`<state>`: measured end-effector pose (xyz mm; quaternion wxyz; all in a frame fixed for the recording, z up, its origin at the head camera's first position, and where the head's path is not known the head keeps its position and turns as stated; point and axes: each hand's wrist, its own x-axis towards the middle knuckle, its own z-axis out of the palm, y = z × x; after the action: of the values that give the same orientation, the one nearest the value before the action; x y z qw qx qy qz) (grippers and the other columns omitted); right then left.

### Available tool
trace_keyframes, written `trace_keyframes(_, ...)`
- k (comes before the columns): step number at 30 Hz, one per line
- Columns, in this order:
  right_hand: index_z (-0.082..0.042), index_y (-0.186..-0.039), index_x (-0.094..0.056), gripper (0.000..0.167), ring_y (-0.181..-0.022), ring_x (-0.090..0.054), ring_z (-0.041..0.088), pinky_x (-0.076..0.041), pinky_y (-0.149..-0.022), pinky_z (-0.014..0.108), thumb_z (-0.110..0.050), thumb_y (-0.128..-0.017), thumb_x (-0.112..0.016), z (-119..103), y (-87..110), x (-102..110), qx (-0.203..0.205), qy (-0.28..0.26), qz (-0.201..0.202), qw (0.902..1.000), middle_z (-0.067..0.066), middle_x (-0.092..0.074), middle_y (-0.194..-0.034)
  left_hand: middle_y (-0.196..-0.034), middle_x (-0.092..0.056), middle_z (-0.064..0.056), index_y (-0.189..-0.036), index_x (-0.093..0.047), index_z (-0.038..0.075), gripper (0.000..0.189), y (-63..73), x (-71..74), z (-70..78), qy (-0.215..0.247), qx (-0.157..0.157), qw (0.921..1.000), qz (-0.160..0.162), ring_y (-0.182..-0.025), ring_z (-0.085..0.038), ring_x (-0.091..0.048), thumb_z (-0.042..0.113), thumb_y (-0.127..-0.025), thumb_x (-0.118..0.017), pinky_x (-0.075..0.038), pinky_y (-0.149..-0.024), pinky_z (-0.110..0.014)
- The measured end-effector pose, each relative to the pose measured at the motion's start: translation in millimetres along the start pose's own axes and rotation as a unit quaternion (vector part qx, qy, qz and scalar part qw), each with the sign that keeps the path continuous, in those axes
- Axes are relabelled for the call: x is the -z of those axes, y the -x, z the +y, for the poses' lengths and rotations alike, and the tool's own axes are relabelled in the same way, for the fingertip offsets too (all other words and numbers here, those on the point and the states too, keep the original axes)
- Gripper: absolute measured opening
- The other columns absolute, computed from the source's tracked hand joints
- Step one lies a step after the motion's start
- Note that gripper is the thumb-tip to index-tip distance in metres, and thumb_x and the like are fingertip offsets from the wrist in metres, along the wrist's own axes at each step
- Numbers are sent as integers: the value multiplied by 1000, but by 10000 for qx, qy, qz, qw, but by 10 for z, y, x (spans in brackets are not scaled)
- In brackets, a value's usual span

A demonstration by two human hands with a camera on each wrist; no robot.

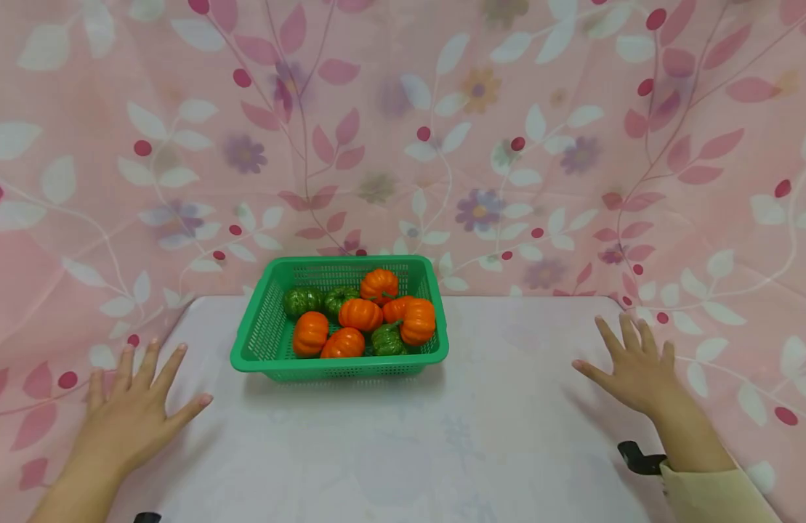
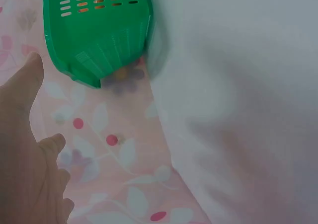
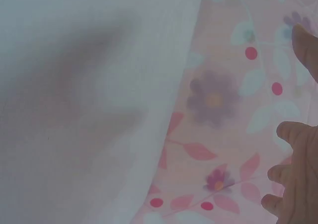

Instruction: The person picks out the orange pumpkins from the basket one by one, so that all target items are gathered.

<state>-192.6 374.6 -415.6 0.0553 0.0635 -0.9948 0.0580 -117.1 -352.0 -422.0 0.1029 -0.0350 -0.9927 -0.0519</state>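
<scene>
A green plastic basket (image 1: 340, 369) stands on the white table, left of centre, with several orange pumpkins (image 1: 360, 315) and three green ones, one of them a dark green pumpkin (image 1: 387, 340) near the front. To the left of the basket, my left hand (image 1: 129, 418) is spread with its fingers straight, holding nothing. Far to the right, my right hand (image 1: 638, 370) has its fingers spread too and touches no object. The left wrist view shows the end of the basket (image 2: 99, 35) beyond the left thumb. Only tablecloth and curtain appear beside the fingers in the right wrist view.
The white table (image 1: 403, 443) reaches back to a pink floral curtain (image 1: 389, 145), which also hangs along both sides. A black strap piece (image 1: 640, 459) sits at the right wrist, beside a pale sleeve (image 1: 716, 494).
</scene>
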Motion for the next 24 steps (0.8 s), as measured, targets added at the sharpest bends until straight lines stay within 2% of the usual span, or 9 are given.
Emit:
trace_keyframes(6,-17,-162,-8,99,-144,3,58,2,-101,84,-69,-91,-54,-140,-26,8,145,-170,192,9996,33,-2,-161,-164,5,-25,-163,-6,20,95,-20,1,79,-27,-66,9999,110,-146,-42,24,66,-94,-52,25,-106,-67)
trace_keyframes(13,-16,-161,-18,94,-143,-10,57,-2,-105,81,-61,-91,-61,-313,-110,-13,625,-362,862,9937,31,-12,-160,-164,2,-25,-162,-11,18,95,-69,-8,198,97,-49,9998,155,-148,-46,16,67,-93,-52,26,-108,-65)
trace_keyframes(17,-15,-160,-21,93,-143,-11,57,-3,-107,80,-59,-90,-63,-455,-168,-26,834,-589,884,9908,32,-15,-159,-164,-3,-27,-162,-15,16,94,-99,-13,272,171,-114,9993,303,-148,-50,11,67,-92,-54,25,-109,-64)
trace_keyframes(24,-12,-158,-27,87,-143,-13,55,-9,-107,78,-51,-91,-67,-656,-236,-41,1098,-1062,984,9834,30,-16,-160,-162,-12,-29,-161,-19,13,93,-186,-28,420,302,-306,9976,547,-151,-44,9,62,-92,-57,19,-115,-60)
